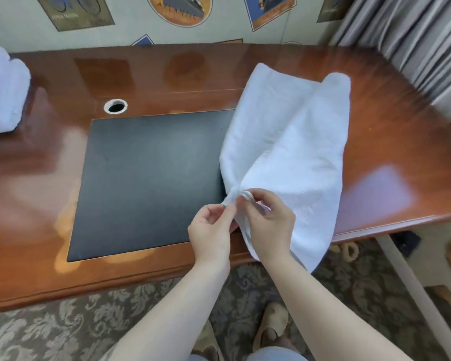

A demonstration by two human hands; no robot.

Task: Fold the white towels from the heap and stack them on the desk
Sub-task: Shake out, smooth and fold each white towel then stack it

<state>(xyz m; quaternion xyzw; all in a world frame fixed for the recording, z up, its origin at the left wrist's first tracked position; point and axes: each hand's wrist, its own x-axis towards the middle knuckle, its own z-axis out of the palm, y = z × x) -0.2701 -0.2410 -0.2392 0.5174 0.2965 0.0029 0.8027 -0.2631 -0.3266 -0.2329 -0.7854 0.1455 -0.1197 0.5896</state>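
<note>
Head view: left hand and right hand pinch towel corner.

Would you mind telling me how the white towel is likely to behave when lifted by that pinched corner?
The towel probably hangs limp: it already sags in folds. It looks light, since fingertips alone hold it. Its terry surface seems unlikely to slip.

Black desk pad, cable hole, grey curtain, patterned carpet
</note>
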